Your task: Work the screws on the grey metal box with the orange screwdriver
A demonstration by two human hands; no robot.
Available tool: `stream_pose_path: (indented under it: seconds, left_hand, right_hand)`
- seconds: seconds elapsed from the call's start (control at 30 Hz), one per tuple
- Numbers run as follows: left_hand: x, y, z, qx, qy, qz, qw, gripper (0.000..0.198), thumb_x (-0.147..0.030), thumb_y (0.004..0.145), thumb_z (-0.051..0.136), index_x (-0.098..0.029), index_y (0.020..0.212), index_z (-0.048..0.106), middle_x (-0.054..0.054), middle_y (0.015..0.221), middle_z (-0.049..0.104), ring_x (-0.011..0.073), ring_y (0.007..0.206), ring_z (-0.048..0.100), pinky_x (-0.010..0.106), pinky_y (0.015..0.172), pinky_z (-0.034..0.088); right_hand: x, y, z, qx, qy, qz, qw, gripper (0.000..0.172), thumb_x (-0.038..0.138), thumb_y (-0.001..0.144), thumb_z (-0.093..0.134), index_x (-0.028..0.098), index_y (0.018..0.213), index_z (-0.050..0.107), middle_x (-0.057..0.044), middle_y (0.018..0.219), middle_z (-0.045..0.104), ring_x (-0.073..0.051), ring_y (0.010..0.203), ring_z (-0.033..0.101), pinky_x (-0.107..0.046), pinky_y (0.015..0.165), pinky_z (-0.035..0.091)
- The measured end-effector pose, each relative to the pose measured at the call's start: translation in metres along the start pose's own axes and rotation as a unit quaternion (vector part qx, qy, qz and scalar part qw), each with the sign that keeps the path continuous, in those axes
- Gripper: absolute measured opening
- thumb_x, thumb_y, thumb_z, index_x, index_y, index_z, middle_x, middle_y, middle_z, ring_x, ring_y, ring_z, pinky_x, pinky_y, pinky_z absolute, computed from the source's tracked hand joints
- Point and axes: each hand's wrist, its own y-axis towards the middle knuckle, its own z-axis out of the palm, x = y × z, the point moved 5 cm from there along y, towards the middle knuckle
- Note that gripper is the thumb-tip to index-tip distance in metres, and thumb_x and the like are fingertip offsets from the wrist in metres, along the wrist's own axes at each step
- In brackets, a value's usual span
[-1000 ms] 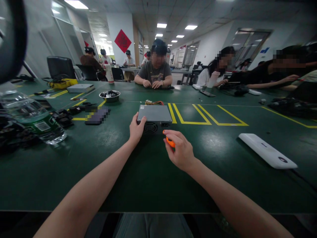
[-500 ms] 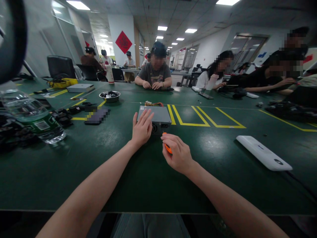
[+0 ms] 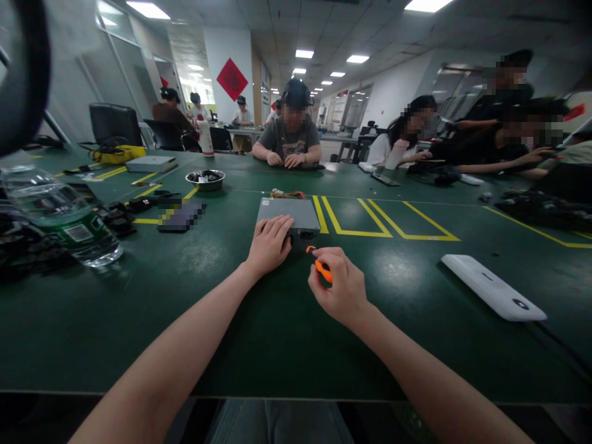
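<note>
Your green table (image 3: 259, 357) fills most of the view in front of you, marked with yellow tape beyond the middle. A big water bottle (image 3: 69, 216) leans at your far left, and a white slab (image 3: 493, 287) with a cable lies well off to your right. Neither is near your hands.

The grey metal box (image 3: 303, 213) sits flat on the table straight ahead of you, its fan and socket side facing you. Judging by its sheet-metal case, expect it to be stiff and fairly heavy for its size, with smooth faces that could slide on the tabletop and edges that may feel sharp. The best hold looks to be across the rigid top and down the sides, clear of the fan opening.

Your left hand (image 3: 269, 243) is grasping the box at its near left part: fingers laid over the top, thumb down against the front. Your right hand (image 3: 340, 283) is closed around an orange and black screwdriver (image 3: 324, 271), pinched between thumb and fingers just before the box's front right part. You cannot see the tip clearly, so whether it touches the case is hard to tell. The handle should be light and easy to turn.

Thin coloured wires (image 3: 287, 194) come out behind the box; they are soft and a poor place to pull. The smallest part, the dark socket (image 3: 307, 234), is at the right of the front.
</note>
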Motion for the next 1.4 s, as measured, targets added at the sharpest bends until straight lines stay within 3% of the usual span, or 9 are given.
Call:
stream_pose_path:
  seconds: [0.17, 0.4, 0.63, 0.73, 0.87, 1.07, 1.2, 1.33, 1.4]
  left_hand:
    - [0.0, 0.0, 0.001, 0.003, 0.002, 0.001, 1.0, 0.043, -0.02, 0.083, 0.042, -0.019, 0.126, 0.043, 0.008, 0.13, 0.048, 0.0224, 0.121, 0.041, 0.039, 0.101, 0.024]
    - [0.0, 0.0, 0.001, 0.007, 0.006, -0.002, 1.0, 0.045, -0.021, 0.082, 0.042, -0.019, 0.127, 0.041, 0.008, 0.13, 0.048, 0.0228, 0.121, 0.041, 0.04, 0.101, 0.023]
    - [0.0, 0.0, 0.0, 0.001, 0.002, -0.005, 1.0, 0.044, -0.021, 0.082, 0.044, -0.02, 0.125, 0.043, 0.007, 0.13, 0.049, 0.0221, 0.12, 0.041, 0.039, 0.101, 0.024]
    - [0.0, 0.0, 0.001, 0.003, -0.001, -0.006, 1.0, 0.044, -0.021, 0.081, 0.044, -0.02, 0.125, 0.043, 0.008, 0.13, 0.049, 0.0223, 0.119, 0.042, 0.04, 0.1, 0.024]
    - [0.0, 0.0, 0.001, 0.0, -0.002, -0.011, 1.0, 0.044, -0.022, 0.081, 0.045, -0.02, 0.125, 0.043, 0.008, 0.129, 0.049, 0.0225, 0.12, 0.042, 0.04, 0.1, 0.024]
    - [-0.003, 0.002, 0.0, -0.011, 0.0, -0.028, 1.0, 0.037, -0.024, 0.082, 0.045, -0.02, 0.119, 0.047, 0.007, 0.126, 0.052, 0.0215, 0.118, 0.043, 0.04, 0.1, 0.023]
    - [-0.005, 0.004, 0.0, -0.016, 0.005, -0.043, 0.999, 0.034, -0.025, 0.083, 0.045, -0.02, 0.116, 0.048, 0.007, 0.124, 0.053, 0.0222, 0.116, 0.044, 0.04, 0.099, 0.025]
    - [-0.005, 0.004, 0.001, -0.016, 0.016, -0.053, 0.998, 0.03, -0.026, 0.084, 0.044, -0.02, 0.114, 0.049, 0.007, 0.122, 0.055, 0.0231, 0.114, 0.045, 0.042, 0.097, 0.026]
    - [-0.005, 0.005, 0.001, -0.017, 0.017, -0.055, 0.998, 0.03, -0.026, 0.084, 0.044, -0.02, 0.113, 0.049, 0.007, 0.121, 0.055, 0.0233, 0.114, 0.045, 0.042, 0.097, 0.026]
  right_hand:
    - [-0.001, 0.005, -0.006, 0.022, -0.032, 0.024, 0.999, 0.012, 0.03, 0.079, 0.052, 0.018, 0.079, 0.05, -0.008, 0.091, 0.057, -0.015, 0.075, 0.056, -0.026, 0.063, 0.043]
    - [-0.02, 0.008, -0.014, 0.056, -0.13, 0.114, 0.983, 0.023, 0.037, 0.086, 0.042, 0.017, 0.091, 0.053, 0.002, 0.059, 0.056, -0.01, 0.046, 0.048, -0.023, 0.048, 0.03]
    - [0.003, 0.007, -0.003, 0.137, -0.109, 0.008, 0.984, 0.008, 0.021, 0.079, 0.045, 0.018, 0.076, 0.052, -0.004, 0.073, 0.055, -0.014, 0.067, 0.049, -0.026, 0.061, 0.036]
    - [0.001, 0.007, -0.005, 0.135, -0.098, 0.042, 0.985, 0.017, 0.032, 0.081, 0.046, 0.017, 0.085, 0.053, -0.005, 0.077, 0.057, -0.015, 0.07, 0.052, -0.026, 0.06, 0.037]
    - [-0.009, 0.006, -0.009, 0.134, -0.102, 0.125, 0.978, 0.028, 0.04, 0.087, 0.038, 0.016, 0.09, 0.052, 0.001, 0.061, 0.055, -0.01, 0.048, 0.048, -0.021, 0.045, 0.029]
    - [0.009, 0.004, 0.002, 0.18, -0.109, 0.01, 0.978, 0.006, 0.018, 0.077, 0.049, 0.018, 0.078, 0.055, -0.004, 0.075, 0.054, -0.013, 0.066, 0.047, -0.025, 0.057, 0.035]
    - [0.016, 0.002, 0.012, 0.224, -0.104, -0.014, 0.969, 0.012, 0.012, 0.066, 0.056, 0.019, 0.076, 0.056, -0.006, 0.083, 0.052, -0.017, 0.073, 0.044, -0.027, 0.059, 0.037]
    - [0.011, 0.004, 0.009, 0.231, -0.068, 0.021, 0.97, 0.005, 0.021, 0.074, 0.055, 0.02, 0.078, 0.058, -0.005, 0.082, 0.052, -0.015, 0.072, 0.047, -0.027, 0.06, 0.038]
    - [0.004, 0.005, 0.006, 0.216, -0.034, 0.067, 0.973, 0.015, 0.031, 0.081, 0.05, 0.02, 0.086, 0.058, -0.003, 0.078, 0.054, -0.012, 0.067, 0.049, -0.025, 0.058, 0.038]
